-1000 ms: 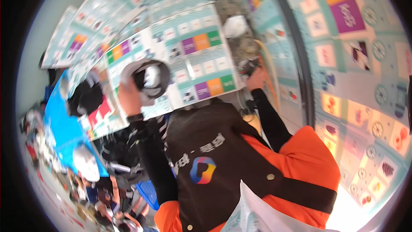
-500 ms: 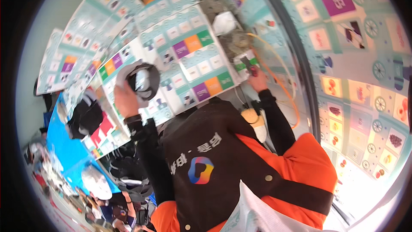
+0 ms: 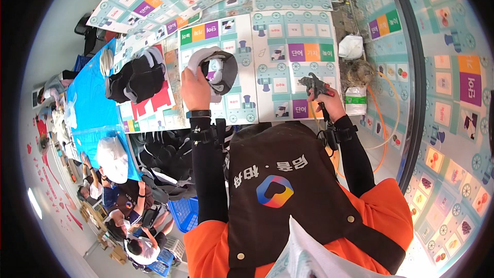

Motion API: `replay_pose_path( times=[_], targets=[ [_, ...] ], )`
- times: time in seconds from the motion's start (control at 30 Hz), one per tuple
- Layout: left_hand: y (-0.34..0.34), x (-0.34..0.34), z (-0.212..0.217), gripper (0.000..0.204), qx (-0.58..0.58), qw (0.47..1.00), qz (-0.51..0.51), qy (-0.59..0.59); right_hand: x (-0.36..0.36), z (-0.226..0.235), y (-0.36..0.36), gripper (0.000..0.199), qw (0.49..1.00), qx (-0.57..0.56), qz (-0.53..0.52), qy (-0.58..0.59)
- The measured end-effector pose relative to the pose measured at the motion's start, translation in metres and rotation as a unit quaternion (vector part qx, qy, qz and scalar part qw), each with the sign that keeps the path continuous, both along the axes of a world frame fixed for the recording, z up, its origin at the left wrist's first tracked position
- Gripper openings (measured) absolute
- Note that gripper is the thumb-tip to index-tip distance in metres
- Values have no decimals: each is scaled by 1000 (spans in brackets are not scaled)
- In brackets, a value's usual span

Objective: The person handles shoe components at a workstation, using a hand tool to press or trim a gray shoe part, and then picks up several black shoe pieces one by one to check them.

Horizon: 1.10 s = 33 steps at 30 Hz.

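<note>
My left hand (image 3: 195, 88) grips a grey, black and white shoe (image 3: 216, 69), held up over the printed mat covering the table (image 3: 288, 80). My right hand (image 3: 325, 102) is closed around the handle of a black spray gun (image 3: 315, 86) with a red trigger part, its nozzle pointing left toward the shoe. An orange hose (image 3: 381, 118) curves away from the gun on the right. Both forearms wear black sleeves, and a black apron (image 3: 278, 190) covers my orange top.
A pile of dark shoes (image 3: 136, 78) lies on the table to the left, and more dark shoes fill a blue crate (image 3: 177, 167) beside me. White bags (image 3: 352, 47) sit at the back right. Other people (image 3: 116, 167) work along a blue table at left.
The shoe in my left hand has shifted right, toward the centre. My right hand has pulled back from the far items and now holds the spray gun nearer the shoe.
</note>
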<state>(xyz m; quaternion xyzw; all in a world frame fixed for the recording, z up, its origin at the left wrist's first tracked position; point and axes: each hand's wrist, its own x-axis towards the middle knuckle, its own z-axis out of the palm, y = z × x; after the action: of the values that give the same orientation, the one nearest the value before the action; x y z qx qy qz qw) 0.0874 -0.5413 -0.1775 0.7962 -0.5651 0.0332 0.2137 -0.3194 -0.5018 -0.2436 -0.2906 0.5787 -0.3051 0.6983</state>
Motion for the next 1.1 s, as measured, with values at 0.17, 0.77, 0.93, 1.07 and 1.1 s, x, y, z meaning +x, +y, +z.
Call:
replay_pose_path(
  times=[0.17, 0.77, 0.93, 1.07, 1.1],
  targets=[
    [-23, -6, -22, 24, 57, 997, -44, 28, 33, -11, -18, 25, 998, -19, 32, 51],
    [-35, 9, -54, 47, 94, 978, -172, 75, 147, -2, -48, 35, 977, -65, 138, 148],
    [-39, 23, -55, 49, 97, 974, -179, 100, 178, -17, -61, 28, 967, -80, 192, 149],
    [-40, 21, -55, 44, 106, 972, -180, 107, 191, -29, -76, 22, 953, -109, 223, 173],
    [-40, 19, -56, 44, 108, 972, -183, 103, 193, -32, -79, 23, 951, -118, 219, 182]
  ],
)
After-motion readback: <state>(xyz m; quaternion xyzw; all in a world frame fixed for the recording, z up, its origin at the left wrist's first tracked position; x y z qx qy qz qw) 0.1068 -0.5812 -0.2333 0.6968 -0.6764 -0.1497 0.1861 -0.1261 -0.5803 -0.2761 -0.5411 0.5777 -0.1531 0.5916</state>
